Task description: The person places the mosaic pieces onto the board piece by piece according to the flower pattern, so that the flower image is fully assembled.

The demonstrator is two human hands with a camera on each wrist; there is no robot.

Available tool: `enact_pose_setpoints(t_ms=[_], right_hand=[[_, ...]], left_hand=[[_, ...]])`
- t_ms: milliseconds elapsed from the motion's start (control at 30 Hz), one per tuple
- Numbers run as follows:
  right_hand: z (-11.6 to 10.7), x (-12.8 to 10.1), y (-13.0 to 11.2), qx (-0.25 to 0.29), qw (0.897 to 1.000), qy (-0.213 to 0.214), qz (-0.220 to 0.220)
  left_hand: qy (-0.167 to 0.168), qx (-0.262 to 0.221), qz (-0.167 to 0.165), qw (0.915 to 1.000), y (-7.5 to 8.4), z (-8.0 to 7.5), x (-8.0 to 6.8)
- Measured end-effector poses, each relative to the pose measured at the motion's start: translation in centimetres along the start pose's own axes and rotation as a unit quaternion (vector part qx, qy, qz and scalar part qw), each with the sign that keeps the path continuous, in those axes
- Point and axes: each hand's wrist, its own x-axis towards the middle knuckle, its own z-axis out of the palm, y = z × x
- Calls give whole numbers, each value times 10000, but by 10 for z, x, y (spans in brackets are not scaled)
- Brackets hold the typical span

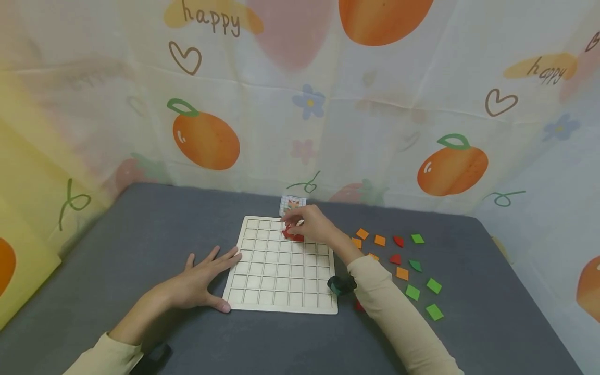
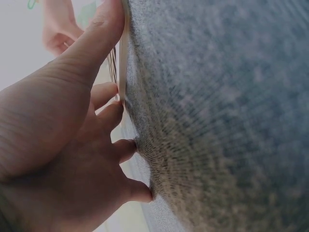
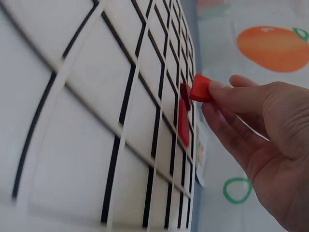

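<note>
Grey felt-like counter point(image 1: 117, 250) carries a pale wooden grid board point(image 1: 281, 271). The left hand point(image 1: 201, 278) lies flat, fingers spread, bracing its left edge. The right hand point(image 1: 311, 224) fingers pinch a red tile point(image 3: 200, 88) over the far cells, beside red tiles already seated.

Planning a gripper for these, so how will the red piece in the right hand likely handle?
The red piece looks flat and rigid, probably stiff and light. The right hand pinches it by fingertips alone, so little force seems needed. Its flat faces suggest it won't roll.
</note>
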Motion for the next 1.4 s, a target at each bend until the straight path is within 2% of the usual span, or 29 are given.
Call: enact_pose_setpoints(t_ms=[367,533,700,967,1400], right_hand=[[16,21,-16,-106,9997,-169,-123],[20,25,-15,-41,9995,-225,-198],[24,28,-13,-195,9992,-165,-319],[29,29,-18,-336,9988,-296,181],[32,27,-22,-401,9988,-141,244]], left_hand=[[2,-32,-19,10000,-1,0,0],[14,-13,-54,10000,-1,0,0],[1,-10,-76,10000,-1,0,0],[39,14,-35,10000,-1,0,-1],[23,-3,-42,10000,0,0,-1]])
